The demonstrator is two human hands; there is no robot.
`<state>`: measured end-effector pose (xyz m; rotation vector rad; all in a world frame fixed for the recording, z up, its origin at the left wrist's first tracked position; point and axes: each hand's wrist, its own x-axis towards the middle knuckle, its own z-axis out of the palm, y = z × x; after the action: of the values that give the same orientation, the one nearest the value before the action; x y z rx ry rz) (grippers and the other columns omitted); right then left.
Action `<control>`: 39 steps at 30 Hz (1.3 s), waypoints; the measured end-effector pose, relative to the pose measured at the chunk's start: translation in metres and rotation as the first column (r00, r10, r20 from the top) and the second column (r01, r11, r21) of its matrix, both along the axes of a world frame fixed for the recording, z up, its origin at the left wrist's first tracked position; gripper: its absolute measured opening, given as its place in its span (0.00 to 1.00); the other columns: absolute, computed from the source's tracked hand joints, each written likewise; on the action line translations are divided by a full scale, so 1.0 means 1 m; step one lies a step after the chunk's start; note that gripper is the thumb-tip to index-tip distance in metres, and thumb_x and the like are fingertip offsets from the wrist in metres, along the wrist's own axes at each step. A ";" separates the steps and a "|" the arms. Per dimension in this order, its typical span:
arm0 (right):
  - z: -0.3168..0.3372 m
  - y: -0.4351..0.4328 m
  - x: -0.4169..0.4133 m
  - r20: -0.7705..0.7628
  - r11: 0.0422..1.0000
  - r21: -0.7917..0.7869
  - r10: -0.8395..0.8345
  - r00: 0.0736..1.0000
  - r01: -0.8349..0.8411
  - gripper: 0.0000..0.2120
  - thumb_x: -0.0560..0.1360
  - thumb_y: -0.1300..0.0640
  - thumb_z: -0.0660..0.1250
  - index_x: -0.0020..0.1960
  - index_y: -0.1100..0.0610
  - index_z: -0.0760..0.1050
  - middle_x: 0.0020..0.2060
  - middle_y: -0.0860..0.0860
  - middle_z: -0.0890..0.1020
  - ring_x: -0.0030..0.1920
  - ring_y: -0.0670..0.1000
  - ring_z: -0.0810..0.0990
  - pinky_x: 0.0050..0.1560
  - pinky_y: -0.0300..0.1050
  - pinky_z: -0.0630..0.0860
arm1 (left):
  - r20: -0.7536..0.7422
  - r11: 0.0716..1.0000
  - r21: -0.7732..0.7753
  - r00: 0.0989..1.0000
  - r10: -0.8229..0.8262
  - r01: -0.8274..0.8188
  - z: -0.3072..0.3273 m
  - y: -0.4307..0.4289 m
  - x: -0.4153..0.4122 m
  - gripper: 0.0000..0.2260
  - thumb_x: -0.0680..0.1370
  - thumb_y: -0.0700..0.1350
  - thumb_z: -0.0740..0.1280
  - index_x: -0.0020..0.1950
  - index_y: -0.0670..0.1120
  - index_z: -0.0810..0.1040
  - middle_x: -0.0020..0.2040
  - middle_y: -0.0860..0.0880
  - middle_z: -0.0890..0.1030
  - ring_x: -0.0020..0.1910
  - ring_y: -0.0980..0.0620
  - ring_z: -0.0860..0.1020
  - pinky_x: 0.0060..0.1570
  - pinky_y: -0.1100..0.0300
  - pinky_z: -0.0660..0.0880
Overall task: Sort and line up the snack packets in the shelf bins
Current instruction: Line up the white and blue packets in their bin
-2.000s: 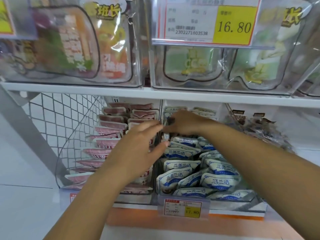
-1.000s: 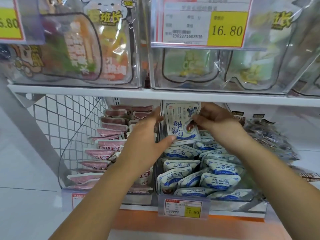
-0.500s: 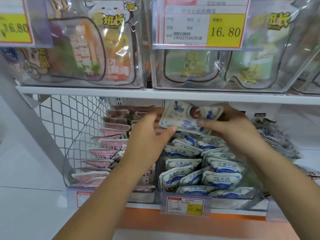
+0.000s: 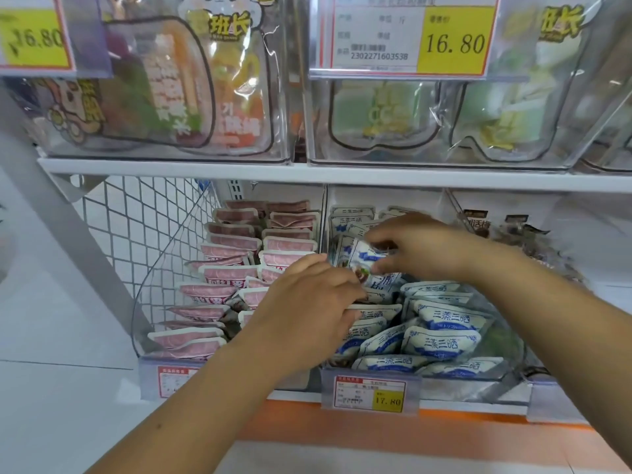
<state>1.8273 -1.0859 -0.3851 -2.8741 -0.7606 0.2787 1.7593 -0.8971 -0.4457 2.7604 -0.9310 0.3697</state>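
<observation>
The right hand (image 4: 424, 249) reaches into the middle bin (image 4: 478, 379) and pinches a blue-and-white packet (image 4: 366, 258) between thumb and fingertips. It holds the packet tilted, just above the back half of the bin, near the divider on the bin's left. The left hand (image 4: 304, 309) sits lower and nearer to me, knuckles up and fingers curled, its fingertips right at the lower end of that packet. Whether it grips the packet or only touches it I cannot tell from here, since the fingers hide the contact.

Below both hands, the other blue packets (image 4: 441, 343) lie in the same bin, overlapping in rough rows (the front ones lean different ways). In the bin to the left, pink packets (image 4: 232, 275) stand in two fairly tidy columns, and wire mesh (image 4: 136, 234) closes that end of the shelf. To the right lies a loose heap of dark packets (image 4: 533, 241). A yellow price tag (image 4: 371, 393) reading 17.80 hangs on the middle bin's front — another, 16.80, is on the clear bins of the upper shelf (image 4: 307, 172).
</observation>
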 end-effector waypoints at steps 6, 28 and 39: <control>-0.002 -0.009 -0.006 0.075 0.997 0.079 -0.027 0.997 0.021 0.08 0.74 0.49 0.71 0.49 0.43 0.73 0.42 0.39 0.73 0.42 0.43 0.72 0.38 0.36 0.66 | 0.014 1.000 -0.026 1.000 -0.012 0.013 -0.002 -0.001 0.001 0.13 0.74 0.52 0.66 0.57 0.54 0.81 0.55 0.58 0.81 0.52 0.55 0.78 0.70 0.60 0.51; -0.014 -0.016 0.010 -0.181 0.986 -0.153 -0.098 0.979 0.071 0.14 0.73 0.42 0.69 0.45 0.53 0.80 0.41 0.50 0.83 0.42 0.50 0.80 0.42 0.43 0.74 | -0.038 0.988 0.153 0.998 0.044 -0.037 0.018 -0.013 0.012 0.30 0.80 0.62 0.54 0.78 0.49 0.56 0.78 0.53 0.58 0.75 0.53 0.55 0.74 0.57 0.48; 0.004 -0.021 0.014 -0.178 0.945 0.252 -0.167 0.970 0.209 0.11 0.76 0.49 0.68 0.58 0.47 0.79 0.51 0.40 0.80 0.50 0.40 0.77 0.50 0.35 0.70 | -0.071 0.964 0.265 0.996 0.049 -0.029 0.022 -0.007 0.012 0.29 0.80 0.64 0.50 0.76 0.50 0.62 0.73 0.55 0.66 0.71 0.54 0.60 0.71 0.60 0.51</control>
<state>1.8414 -1.1068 -0.3813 -2.6069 -0.4520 0.3396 1.7715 -0.9042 -0.4237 3.0122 -0.9721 0.1528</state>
